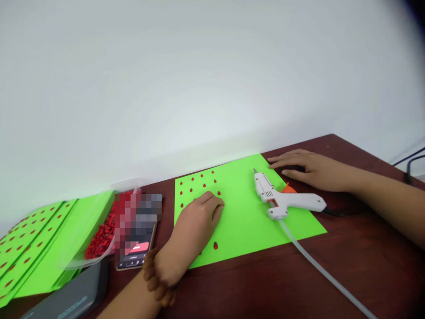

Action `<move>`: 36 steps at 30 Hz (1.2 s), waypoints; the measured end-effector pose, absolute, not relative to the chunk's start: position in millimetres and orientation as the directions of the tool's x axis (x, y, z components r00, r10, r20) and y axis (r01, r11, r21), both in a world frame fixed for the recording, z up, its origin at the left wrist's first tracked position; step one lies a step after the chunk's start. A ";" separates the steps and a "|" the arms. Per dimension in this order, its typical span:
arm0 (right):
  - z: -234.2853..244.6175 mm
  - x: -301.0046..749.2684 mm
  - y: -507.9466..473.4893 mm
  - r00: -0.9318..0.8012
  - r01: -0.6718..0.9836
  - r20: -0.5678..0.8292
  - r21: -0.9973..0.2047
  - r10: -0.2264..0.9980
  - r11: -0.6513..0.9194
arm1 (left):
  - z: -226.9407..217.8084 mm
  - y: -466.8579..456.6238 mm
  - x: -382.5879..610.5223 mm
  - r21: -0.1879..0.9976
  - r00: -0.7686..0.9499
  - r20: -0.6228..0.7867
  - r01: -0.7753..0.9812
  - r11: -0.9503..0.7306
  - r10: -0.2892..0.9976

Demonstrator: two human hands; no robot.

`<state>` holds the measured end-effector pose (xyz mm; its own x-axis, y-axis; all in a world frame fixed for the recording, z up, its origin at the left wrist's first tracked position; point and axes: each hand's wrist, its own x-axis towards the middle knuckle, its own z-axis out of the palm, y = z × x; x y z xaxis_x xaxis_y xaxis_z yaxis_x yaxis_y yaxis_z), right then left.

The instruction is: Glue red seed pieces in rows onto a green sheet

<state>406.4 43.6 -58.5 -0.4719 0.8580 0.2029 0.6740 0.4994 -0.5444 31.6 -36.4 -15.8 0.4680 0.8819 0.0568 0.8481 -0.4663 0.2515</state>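
Note:
My left hand (199,223), with a brown bead bracelet (156,279) at the wrist, rests on a bright green sheet (242,230). Its fingers are curled and pressed together; whatever they may hold is hidden. Rows of small red pieces (202,176) dot the sheet's left part, and the hand covers some of them. On the sheet's right side lies a white glue gun (288,202), nozzle towards the wall, with a long translucent glue stick (323,268) trailing from its back. Past the gun, my right hand (310,170) lies on the table by the sheet's edge, fingers stretched out and holding nothing.
At left, a clear bag of red pieces (102,232) lies on stacked green sheets (63,241), some dotted red. Beside it are a partly blurred phone (133,262) and a dark grey block-shaped device (75,292). A white wall (212,88) backs the brown table (265,283).

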 end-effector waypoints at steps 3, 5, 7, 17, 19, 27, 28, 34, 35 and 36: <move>-58.8 406.5 43.6 -0.466 0.679 0.191 -0.548 0.864 0.487 | -19.3 -35.8 32.5 0.250 0.467 0.075 0.846 -0.470 0.881; -59.2 406.6 43.7 -0.464 0.681 0.187 -0.549 0.866 0.484 | -21.4 -35.9 32.6 0.248 0.469 0.092 0.844 -0.476 0.879; -59.3 406.6 43.6 -0.461 0.681 0.187 -0.552 0.867 0.481 | -22.9 -36.5 32.5 0.238 0.470 0.103 0.844 -0.481 0.877; -58.8 406.4 42.8 -0.462 0.685 0.184 -0.548 0.868 0.481 | -22.0 -38.0 33.1 0.234 0.469 0.096 0.847 -0.478 0.878; -59.1 406.5 43.1 -0.460 0.683 0.187 -0.550 0.868 0.480 | -21.8 -38.1 33.6 0.233 0.469 0.095 0.847 -0.477 0.878; -58.2 405.8 43.4 -0.467 0.684 0.185 -0.544 0.864 0.486 | -21.2 -39.2 34.8 0.237 0.457 0.080 0.854 -0.462 0.886; -58.2 405.7 43.4 -0.468 0.683 0.187 -0.543 0.864 0.488 | -23.0 -39.3 35.5 0.232 0.457 0.082 0.856 -0.463 0.886; -59.7 406.5 43.3 -0.461 0.686 0.184 -0.547 0.868 0.481 | -10.4 -39.8 30.9 0.208 0.479 0.168 0.837 -0.506 0.862; -60.2 406.9 43.5 -0.461 0.685 0.186 -0.547 0.868 0.481 | 3.0 -39.4 23.9 0.201 0.464 0.216 0.840 -0.504 0.859; -60.6 407.2 43.6 -0.463 0.683 0.190 -0.547 0.866 0.485 | 19.9 -38.8 13.7 0.191 0.425 0.275 0.855 -0.482 0.863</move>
